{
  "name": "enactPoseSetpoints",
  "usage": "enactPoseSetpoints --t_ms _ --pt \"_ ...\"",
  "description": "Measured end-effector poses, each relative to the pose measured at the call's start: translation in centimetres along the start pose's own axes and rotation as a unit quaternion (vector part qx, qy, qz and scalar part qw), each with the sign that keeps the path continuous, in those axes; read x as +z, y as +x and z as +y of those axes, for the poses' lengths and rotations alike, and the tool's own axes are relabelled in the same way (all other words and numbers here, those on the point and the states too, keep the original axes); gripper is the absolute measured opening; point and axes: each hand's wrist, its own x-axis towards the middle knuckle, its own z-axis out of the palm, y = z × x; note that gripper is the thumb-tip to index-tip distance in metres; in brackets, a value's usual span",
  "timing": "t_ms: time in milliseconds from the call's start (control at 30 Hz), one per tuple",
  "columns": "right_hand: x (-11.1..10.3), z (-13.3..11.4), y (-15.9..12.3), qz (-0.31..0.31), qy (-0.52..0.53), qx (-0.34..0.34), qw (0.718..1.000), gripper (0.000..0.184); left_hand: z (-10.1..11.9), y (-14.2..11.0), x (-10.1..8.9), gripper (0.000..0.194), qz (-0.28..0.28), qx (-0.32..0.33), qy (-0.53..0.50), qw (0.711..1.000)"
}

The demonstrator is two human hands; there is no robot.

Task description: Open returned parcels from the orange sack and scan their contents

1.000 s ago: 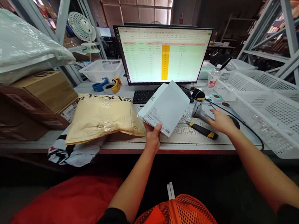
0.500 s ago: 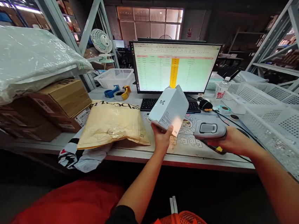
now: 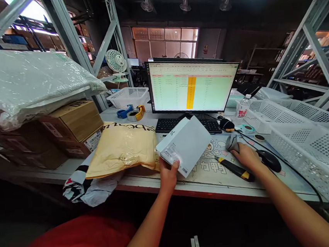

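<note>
the monitor [image 3: 190, 86] is my landmark, showing a spreadsheet with a yellow column. the desk [image 3: 212, 192] runs under it. right of the monitor sit big white perforated plastic baskets [image 3: 309, 152], kept within reach. left of it are a cardboard carton [image 3: 74, 126] and a yellow padded mailer [image 3: 120, 149], with a blue tape dispenser [image 3: 124, 113] between them and the monitor. the keyboard [image 3: 188, 126] is right in front of the monitor.

below the keyboard my left hand [image 3: 168, 176] holds a white box [image 3: 187, 150] tilted, fingers [image 3: 175, 164] closed around its lower edge, label side turned up at me, probably so the barcode stays readable. lower right of the monitor my right hand [image 3: 247, 158] has its fingers [image 3: 239, 151] closed on a handheld barcode scanner [image 3: 232, 143], head pointing up and away, seemingly held ready. a yellow and black utility knife [image 3: 235, 170] lies just below that hand, a black mouse [image 3: 268, 161] just beside it.
</note>
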Motion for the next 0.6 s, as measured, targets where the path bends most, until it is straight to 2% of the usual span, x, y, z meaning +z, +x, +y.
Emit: enactPoseSetpoints --t_ms 100,167,233,300,400,467,600 --pt "-0.3 -0.5 0.4 -0.02 -0.005 0.022 1.0 0.058 -0.4 0.2 -0.7 0.064 0.05 -0.073 -0.083 0.993" --pt "-1.5 -1.8 0.9 0.003 -0.001 0.014 1.0 0.063 -0.1 0.4 -0.4 0.064 0.071 -0.103 -0.136 0.983" --pt "-2.7 -4.1 2.0 0.045 0.019 -0.034 0.998 0.063 0.4 0.6 0.0 0.065 0.08 -0.111 -0.157 0.978" --pt "-3.2 -7.1 3.6 0.057 0.052 -0.112 0.991 0.059 0.9 0.8 0.4 0.067 0.088 -0.115 -0.158 0.977" --pt "-2.4 -11.6 6.2 0.018 0.084 -0.205 0.975 0.052 1.2 0.9 0.5 0.067 0.094 -0.113 -0.155 0.977" --pt "-1.5 -13.7 7.5 0.002 0.095 -0.231 0.968 0.055 1.2 0.9 0.3 0.067 0.093 -0.108 -0.158 0.977" --pt "-0.8 -15.3 8.3 -0.02 0.117 -0.253 0.96 0.059 1.0 0.9 0.0 0.066 0.101 -0.112 -0.162 0.975"
